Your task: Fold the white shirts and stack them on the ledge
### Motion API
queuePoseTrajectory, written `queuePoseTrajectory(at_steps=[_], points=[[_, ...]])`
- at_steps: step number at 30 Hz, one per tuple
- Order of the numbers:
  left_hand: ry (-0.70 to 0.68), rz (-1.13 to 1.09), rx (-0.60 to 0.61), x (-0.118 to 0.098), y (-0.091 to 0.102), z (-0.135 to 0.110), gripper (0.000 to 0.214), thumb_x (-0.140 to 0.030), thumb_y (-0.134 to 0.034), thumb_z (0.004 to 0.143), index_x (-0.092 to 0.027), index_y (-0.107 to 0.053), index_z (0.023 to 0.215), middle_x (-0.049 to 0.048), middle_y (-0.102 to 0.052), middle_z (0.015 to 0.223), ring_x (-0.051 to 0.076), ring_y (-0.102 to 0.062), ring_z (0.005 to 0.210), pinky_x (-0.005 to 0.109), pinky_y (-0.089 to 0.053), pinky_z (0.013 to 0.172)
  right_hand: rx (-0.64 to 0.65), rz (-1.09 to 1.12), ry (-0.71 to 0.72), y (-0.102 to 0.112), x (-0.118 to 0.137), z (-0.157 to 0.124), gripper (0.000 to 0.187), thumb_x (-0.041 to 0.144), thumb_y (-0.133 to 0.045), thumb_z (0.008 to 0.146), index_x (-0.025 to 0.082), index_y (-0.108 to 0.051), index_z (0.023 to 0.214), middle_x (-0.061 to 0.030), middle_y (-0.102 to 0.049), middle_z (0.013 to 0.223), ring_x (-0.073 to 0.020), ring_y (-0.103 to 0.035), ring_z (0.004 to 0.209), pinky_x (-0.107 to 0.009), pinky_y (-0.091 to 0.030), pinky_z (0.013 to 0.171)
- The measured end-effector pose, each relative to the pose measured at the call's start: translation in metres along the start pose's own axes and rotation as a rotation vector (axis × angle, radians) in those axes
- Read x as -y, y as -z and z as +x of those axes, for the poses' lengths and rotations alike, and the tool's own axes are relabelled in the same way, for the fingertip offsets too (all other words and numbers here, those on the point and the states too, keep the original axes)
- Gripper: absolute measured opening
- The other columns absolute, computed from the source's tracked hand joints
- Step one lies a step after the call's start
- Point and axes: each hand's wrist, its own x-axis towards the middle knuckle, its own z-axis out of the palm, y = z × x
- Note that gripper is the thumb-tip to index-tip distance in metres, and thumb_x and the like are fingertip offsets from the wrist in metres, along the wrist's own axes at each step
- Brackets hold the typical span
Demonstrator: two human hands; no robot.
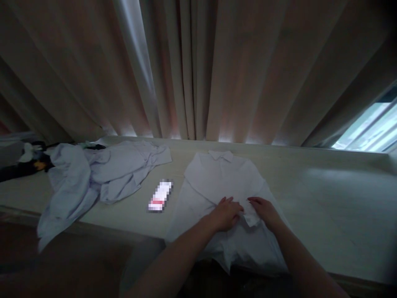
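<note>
A white long-sleeved collared shirt [221, 180] lies spread on the pale ledge, its collar at the far side and its hem drooping over the front edge. One sleeve is folded across the body, and its cuff [252, 219] lies between my hands. My left hand [228, 213] rests on the shirt's middle with the fingers apart, their tips beside the cuff. From the right, my right hand [264, 210] holds the cuff's upper edge between bent fingers; its thumb is hidden.
A lit phone [160, 196], its screen blurred out, lies left of the shirt. Crumpled white garments [120, 169] are heaped further left, one hanging over the front edge. Dark items [37, 161] lie at the far left. Long curtains [248, 74] hang behind the ledge [335, 211].
</note>
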Motion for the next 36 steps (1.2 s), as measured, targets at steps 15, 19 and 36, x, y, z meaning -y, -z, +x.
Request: queuePoseTrajectory(at_steps=[15, 19, 36], points=[[0.612, 0.295, -0.098, 0.075, -0.005, -0.09, 0.046, -0.04, -0.034, 0.085, -0.02, -0.04, 0.126, 0.0126, -0.032, 0.139, 0.029, -0.027, 0.128, 0.05, -0.019, 0.101, -0.059, -0.664, 0.051, 0.017, -0.047, -0.034, 0.041, 0.035, -0.034, 0.079, 0.013, -0.06, 0.103, -0.0135, -0.065, 0.095, -0.0244, -0.061, 0.088, -0.036, -0.046, 0.074], [0.598, 0.296, -0.083, 0.081, -0.006, -0.104, 0.045, -0.041, -0.033, 0.085, -0.021, -0.042, 0.124, 0.0128, -0.03, 0.14, 0.029, -0.024, 0.129, 0.05, -0.018, 0.102, -0.015, -0.772, 0.103, 0.011, -0.046, -0.032, 0.042, 0.027, -0.033, 0.079, 0.009, -0.054, 0.111, -0.0152, -0.063, 0.099, -0.023, -0.06, 0.092, -0.035, -0.044, 0.08], [0.563, 0.283, -0.116, 0.08, -0.005, -0.103, 0.056, -0.05, -0.031, 0.084, -0.023, -0.032, 0.133, 0.0116, -0.023, 0.143, 0.031, -0.014, 0.132, 0.053, -0.009, 0.103, 0.064, -0.922, 0.405, -0.067, -0.005, -0.031, 0.059, 0.046, -0.032, 0.086, 0.016, -0.028, 0.137, -0.0114, -0.017, 0.145, -0.031, -0.007, 0.132, -0.054, -0.016, 0.101]])
